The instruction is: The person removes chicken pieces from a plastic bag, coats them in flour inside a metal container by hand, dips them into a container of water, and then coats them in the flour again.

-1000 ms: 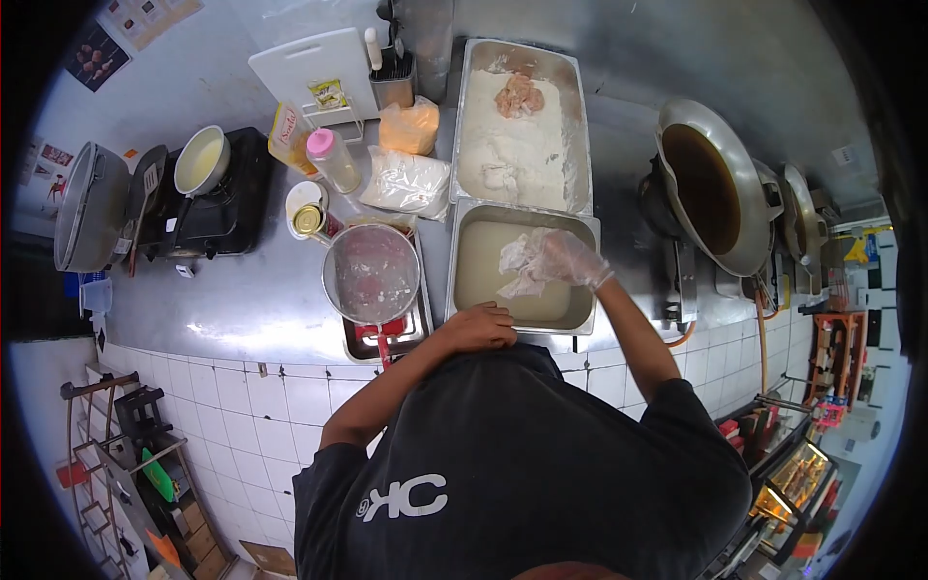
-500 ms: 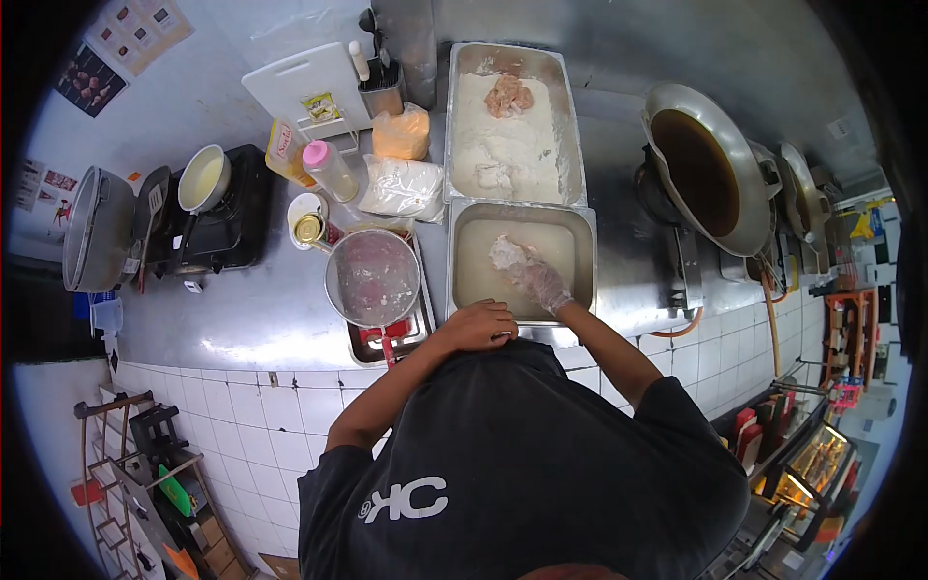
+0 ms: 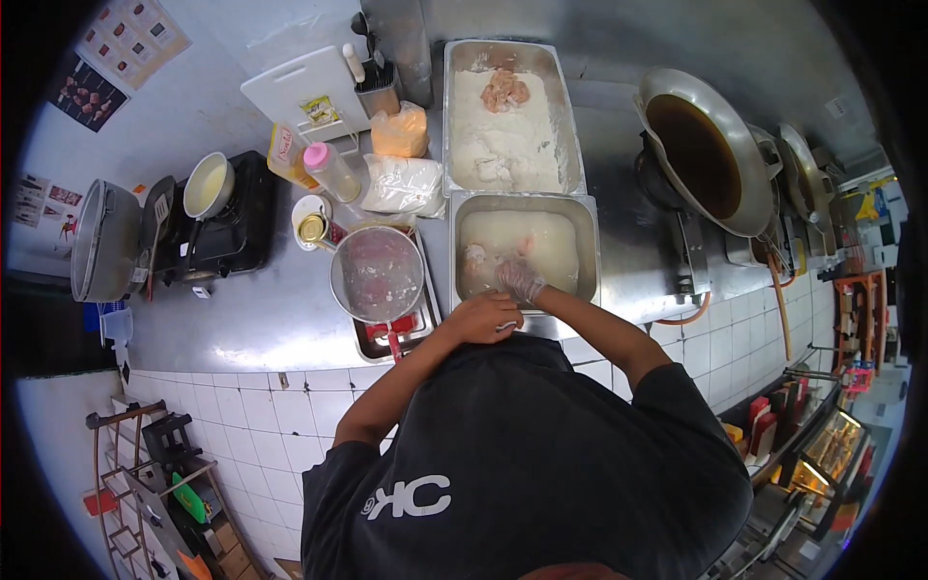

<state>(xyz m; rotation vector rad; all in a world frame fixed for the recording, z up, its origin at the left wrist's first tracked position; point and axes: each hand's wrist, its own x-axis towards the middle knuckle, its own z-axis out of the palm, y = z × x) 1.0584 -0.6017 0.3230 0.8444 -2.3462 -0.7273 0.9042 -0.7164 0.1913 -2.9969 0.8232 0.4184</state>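
A metal pan of cloudy, pale liquid (image 3: 591, 227) sits at the counter's front edge. My right hand (image 3: 523, 280), in a clear plastic glove, reaches into it with the fingers dipped low. The liquid and the angle hide the fingertips. Pale, coated pieces of what looks like raw chicken (image 3: 475, 256) lie in the liquid left of that hand, and a pinkish bit (image 3: 528, 244) shows just beyond it. My bare left hand (image 3: 485, 318) is closed over the pan's near rim, fingers curled. Behind stands a longer flour pan (image 3: 517, 145) with raw chicken (image 3: 505, 91) on the flour.
To the left, a sieve (image 3: 378, 275) rests over a metal tray (image 3: 426, 324). Bags of powder (image 3: 404, 187), a pink-capped bottle (image 3: 332, 172) and a stove (image 3: 227, 232) with a small pot (image 3: 209, 187) stand farther left. A wok of dark oil (image 3: 694, 159) is at right.
My right hand has moved nearer and slightly left, lower into the liquid. The whitish coated piece it held up is no longer raised; pieces now lie in the liquid. My left hand stays at the rim.
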